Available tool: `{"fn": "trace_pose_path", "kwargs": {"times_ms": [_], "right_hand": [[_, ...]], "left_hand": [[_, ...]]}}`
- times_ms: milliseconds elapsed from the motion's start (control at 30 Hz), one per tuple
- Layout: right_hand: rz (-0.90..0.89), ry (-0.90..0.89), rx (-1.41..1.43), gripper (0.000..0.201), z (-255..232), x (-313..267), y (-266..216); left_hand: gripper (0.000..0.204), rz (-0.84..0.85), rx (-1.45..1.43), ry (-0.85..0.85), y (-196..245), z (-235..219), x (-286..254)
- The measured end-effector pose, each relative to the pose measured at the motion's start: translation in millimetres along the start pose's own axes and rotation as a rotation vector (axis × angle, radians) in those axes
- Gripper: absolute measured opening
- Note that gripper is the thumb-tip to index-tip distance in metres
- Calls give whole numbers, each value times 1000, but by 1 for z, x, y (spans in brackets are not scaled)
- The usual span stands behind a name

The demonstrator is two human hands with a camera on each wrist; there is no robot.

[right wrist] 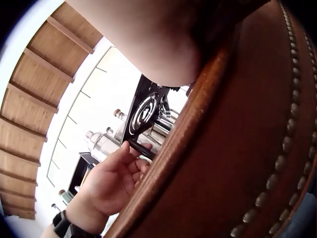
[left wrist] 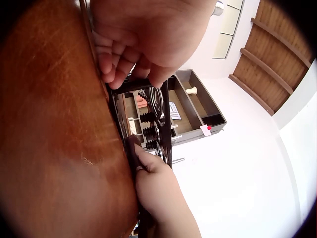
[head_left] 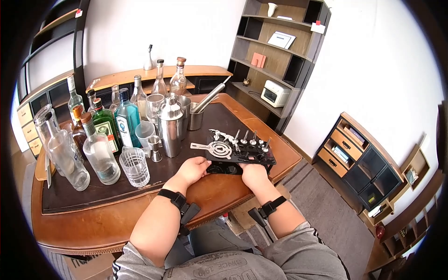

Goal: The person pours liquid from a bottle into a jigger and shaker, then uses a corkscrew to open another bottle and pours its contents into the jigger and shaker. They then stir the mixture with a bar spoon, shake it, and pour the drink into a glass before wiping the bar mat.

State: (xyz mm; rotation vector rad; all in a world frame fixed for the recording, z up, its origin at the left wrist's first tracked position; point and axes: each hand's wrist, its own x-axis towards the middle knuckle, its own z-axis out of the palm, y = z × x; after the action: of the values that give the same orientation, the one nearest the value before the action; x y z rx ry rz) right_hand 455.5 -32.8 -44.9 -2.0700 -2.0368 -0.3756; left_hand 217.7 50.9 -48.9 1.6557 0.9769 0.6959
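At the table's near edge stands a black bar-tool rack (head_left: 240, 156), between my two hands. On its top lie a flat metal cocktail strainer (head_left: 219, 149) and, behind it, a shiny metal tool (head_left: 224, 135). Several pour spouts (head_left: 253, 140) stand upright in its right half; their black ribbed stoppers (left wrist: 148, 132) poke through beneath the top. My left hand (head_left: 193, 170) grips the rack's left end, thumb at the top edge. The right hand (head_left: 255, 173) holds the other end, its fingers mostly hidden in the head view; the left wrist view shows its thumb (left wrist: 148, 157) along the side.
Left of the rack stand a steel shaker (head_left: 171, 126), a jigger (head_left: 155, 149), a cut-glass tumbler (head_left: 134, 167) and several bottles (head_left: 100, 154). A metal cup (head_left: 195, 120) with long tools is behind. The leather table edge (head_left: 210, 189) runs under my forearms.
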Motion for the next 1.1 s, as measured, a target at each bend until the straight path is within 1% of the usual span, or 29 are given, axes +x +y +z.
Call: {"fn": "trace_pose_path", "kwargs": {"times_ms": [33, 133, 233, 300, 367, 400, 467, 500, 533, 633, 700, 733, 833, 867, 967, 1000, 1100], "right_hand": [[-11, 25, -8, 47, 10, 4, 6], [-40, -43, 91, 48, 8, 0, 7], [-55, 18, 11, 49, -15, -20, -12], [-20, -6, -4, 45, -15, -17, -8], [18, -36, -63, 39, 6, 1, 8], [184, -150, 21, 39, 14, 12, 10], [31, -31, 89, 38, 25, 7, 13], [-47, 31, 119, 38, 10, 5, 3], [-45, -77, 139, 51, -6, -5, -9], [-49, 6, 114, 49, -14, -18, -17], [54, -83, 43, 46, -14, -7, -10], [112, -98, 31, 45, -13, 0, -7], [34, -9, 19, 46, 15, 8, 7], [18, -25, 24, 45, 16, 7, 8], [-53, 26, -2, 45, -11, -14, -13], [3, -46, 31, 43, -21, -15, -16], [86, -145, 12, 42, -21, -4, -15]], "left_hand": [[29, -3, 2, 2, 1, 0, -1], [29, -7, 17, 1, 7, -1, -4], [29, -4, 25, -2, 8, -3, -2], [29, -13, -4, -7, 5, -1, -2], [29, -11, 10, 0, 2, 1, -2], [29, -15, 5, 1, 5, 1, -4], [29, -21, 6, -1, 7, -1, -5], [29, -21, 12, -4, 7, -1, -5], [29, -20, 16, -6, 8, -1, -4], [29, -21, 14, -17, 7, -2, -3], [29, -4, 1, -5, 2, 1, -3], [29, -4, -3, -1, 2, 1, -2], [29, -14, -9, -4, 4, -1, -3], [29, -12, -9, -10, 1, -1, -1], [29, 0, 18, -8, 4, -2, 0], [29, 1, 17, -6, 5, -2, 0], [30, -8, -5, -3, 4, 0, -3]]}}
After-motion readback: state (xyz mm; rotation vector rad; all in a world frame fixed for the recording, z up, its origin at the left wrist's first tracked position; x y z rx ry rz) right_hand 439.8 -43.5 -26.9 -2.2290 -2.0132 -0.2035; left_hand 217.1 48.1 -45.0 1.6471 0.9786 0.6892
